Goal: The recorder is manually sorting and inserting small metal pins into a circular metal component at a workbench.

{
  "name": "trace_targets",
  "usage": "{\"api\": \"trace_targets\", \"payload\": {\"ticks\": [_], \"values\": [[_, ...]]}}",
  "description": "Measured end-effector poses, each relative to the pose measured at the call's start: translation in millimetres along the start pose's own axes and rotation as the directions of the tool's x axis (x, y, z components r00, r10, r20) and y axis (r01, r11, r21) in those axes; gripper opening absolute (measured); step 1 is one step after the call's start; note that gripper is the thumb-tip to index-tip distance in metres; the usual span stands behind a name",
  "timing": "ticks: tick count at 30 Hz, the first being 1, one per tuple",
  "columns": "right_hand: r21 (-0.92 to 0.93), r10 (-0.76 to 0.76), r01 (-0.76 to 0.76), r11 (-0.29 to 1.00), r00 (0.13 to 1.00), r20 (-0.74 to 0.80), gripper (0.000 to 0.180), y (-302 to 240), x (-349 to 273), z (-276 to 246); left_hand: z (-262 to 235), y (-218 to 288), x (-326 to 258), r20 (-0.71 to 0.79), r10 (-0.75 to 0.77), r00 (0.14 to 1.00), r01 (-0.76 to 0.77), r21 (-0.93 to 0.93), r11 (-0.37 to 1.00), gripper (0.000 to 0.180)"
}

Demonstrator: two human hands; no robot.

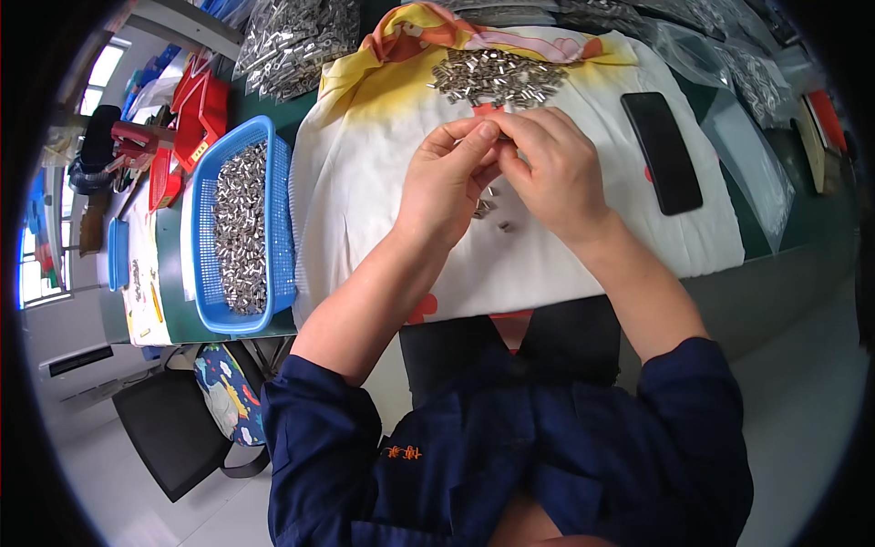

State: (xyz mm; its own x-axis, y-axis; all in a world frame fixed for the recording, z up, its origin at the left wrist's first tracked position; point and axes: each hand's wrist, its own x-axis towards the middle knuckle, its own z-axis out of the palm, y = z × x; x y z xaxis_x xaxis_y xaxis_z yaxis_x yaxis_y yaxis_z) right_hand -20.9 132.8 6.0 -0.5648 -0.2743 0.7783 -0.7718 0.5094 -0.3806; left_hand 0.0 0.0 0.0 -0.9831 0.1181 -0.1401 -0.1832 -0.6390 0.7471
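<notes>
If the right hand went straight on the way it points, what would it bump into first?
The right hand would likely meet the left hand, if they aren't touching already; depth is unclear.

Bright indoor light, glaring window (106, 66) at left, soft shadows on cloth (357, 187), curved edges, black rim

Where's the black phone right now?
In the head view, the black phone lies on the right part of the white cloth, to the right of the right hand and left of the clear plastic bag.
</notes>
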Motion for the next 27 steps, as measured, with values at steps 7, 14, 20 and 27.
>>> {"api": "trace_targets", "payload": {"ticks": [7,14,20,27], "values": [[-0.054,0.11,-0.121,0.991,0.978,-0.175,0.026,-6,-33,-47,50,-20,-14,0.069,-0.053,0.996,0.04,0.174,0.984,0.018],[0.927,0.787,-0.337,-0.165,0.521,0.329,0.023,1,-68,-66,84,-3,8,0.424,-0.011,0.905,-0.422,0.903,0.084,0.034],[0.753,0.64,-0.127,-0.646,0.449,0.624,0.025,4,-68,-70,123,-7,0,0.589,-0.184,0.787,-0.585,0.618,-0.525,0.024],[0.775,0.616,-0.163,-0.611,0.517,0.594,0.023,6,-65,-74,122,-5,-3,0.677,-0.099,0.729,-0.635,0.616,-0.466,0.025]]}}
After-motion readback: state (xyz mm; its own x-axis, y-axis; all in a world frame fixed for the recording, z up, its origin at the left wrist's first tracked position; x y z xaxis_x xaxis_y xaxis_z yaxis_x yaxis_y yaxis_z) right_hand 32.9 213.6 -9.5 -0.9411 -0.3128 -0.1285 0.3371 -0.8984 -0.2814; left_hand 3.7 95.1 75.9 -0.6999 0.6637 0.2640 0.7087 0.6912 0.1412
